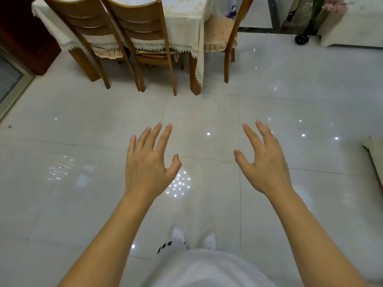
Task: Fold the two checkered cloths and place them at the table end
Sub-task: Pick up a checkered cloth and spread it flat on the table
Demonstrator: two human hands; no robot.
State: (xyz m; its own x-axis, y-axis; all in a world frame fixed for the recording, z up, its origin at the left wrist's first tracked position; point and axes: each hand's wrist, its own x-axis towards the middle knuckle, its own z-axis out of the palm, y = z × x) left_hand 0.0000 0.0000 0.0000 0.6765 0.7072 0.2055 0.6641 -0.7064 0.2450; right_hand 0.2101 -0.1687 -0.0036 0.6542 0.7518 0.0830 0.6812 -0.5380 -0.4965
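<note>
Above the tiled floor (207,112) your left hand (148,164) and right hand (264,162) hover with fingers spread, holding nothing; at eleven o'clock stands the table (182,21) with wooden chairs (136,32); you cannot see the checkered cloths.

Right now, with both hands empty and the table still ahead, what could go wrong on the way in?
1. No checkered cloths show in this view, so reaching in blind may grab the cream tablecloth instead.
2. Two wooden chairs stand pushed in along the table's near side, blocking a straight approach; a shin could catch a leg.
3. The glossy tiled floor reflects lights and may be slippery.
Left hand and right hand hold nothing.
</note>
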